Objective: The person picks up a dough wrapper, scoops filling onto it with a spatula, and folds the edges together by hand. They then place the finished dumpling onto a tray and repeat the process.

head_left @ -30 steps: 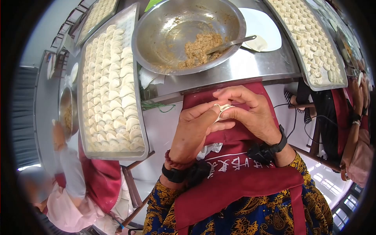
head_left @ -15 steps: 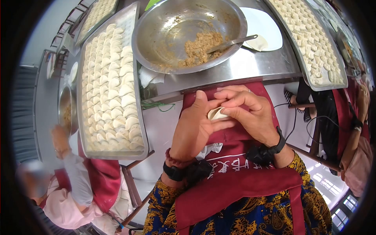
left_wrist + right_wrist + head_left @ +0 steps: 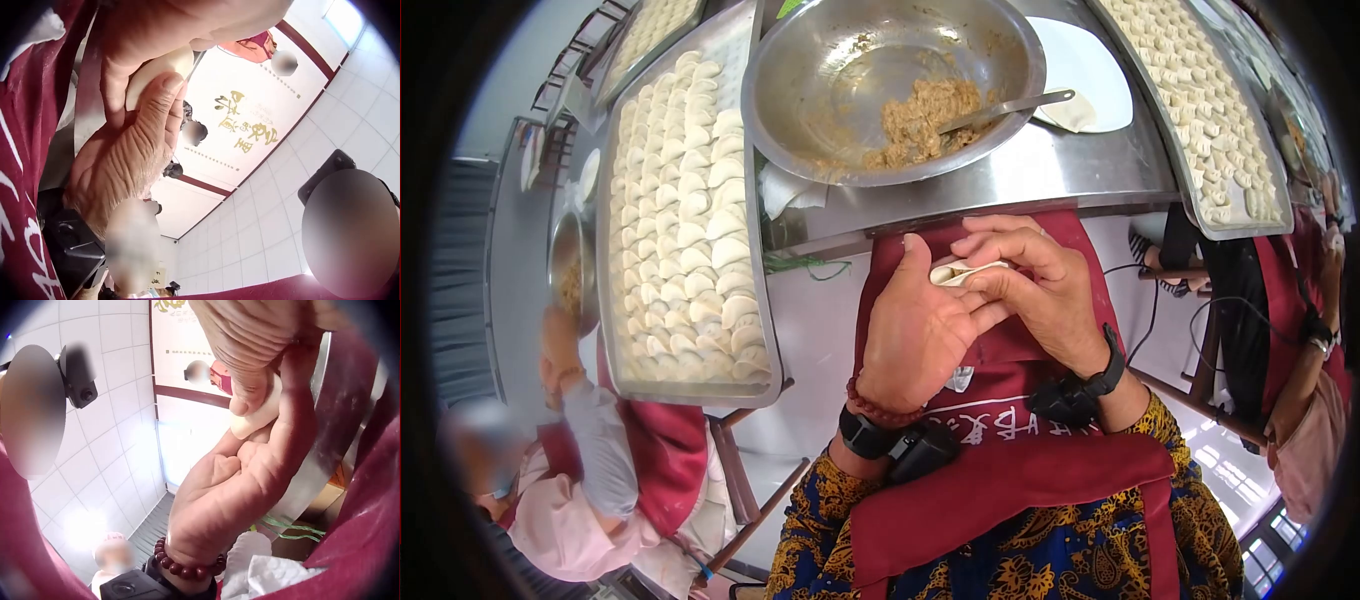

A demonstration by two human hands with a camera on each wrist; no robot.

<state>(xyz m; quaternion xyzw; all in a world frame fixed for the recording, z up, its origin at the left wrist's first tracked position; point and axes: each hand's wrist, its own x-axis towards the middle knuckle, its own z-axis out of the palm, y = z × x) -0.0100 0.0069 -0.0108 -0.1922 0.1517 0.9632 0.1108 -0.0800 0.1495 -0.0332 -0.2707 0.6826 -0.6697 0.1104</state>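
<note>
A dumpling, its pale wrapper folded over into a half-moon, lies between both hands over the lap. My right hand pinches its right end, thumb on the near side and fingers behind. Beneath it, my left hand is turned palm up, its fingers supporting the dumpling and its thumb raised away from it. The right wrist view shows the right thumb pressing on the wrapper above the left fingers. Filling inside the dumpling is hidden.
A steel bowl of minced filling with a spoon stands on the metal table. Behind it, a white plate holds wrappers. Trays of dumplings flank it, left and right. Other people sit at both sides.
My left thumb has lifted off the dumpling and the left palm has turned upward. My right hand keeps its pinch, and the dumpling has turned to lie flatter across the left fingers.
</note>
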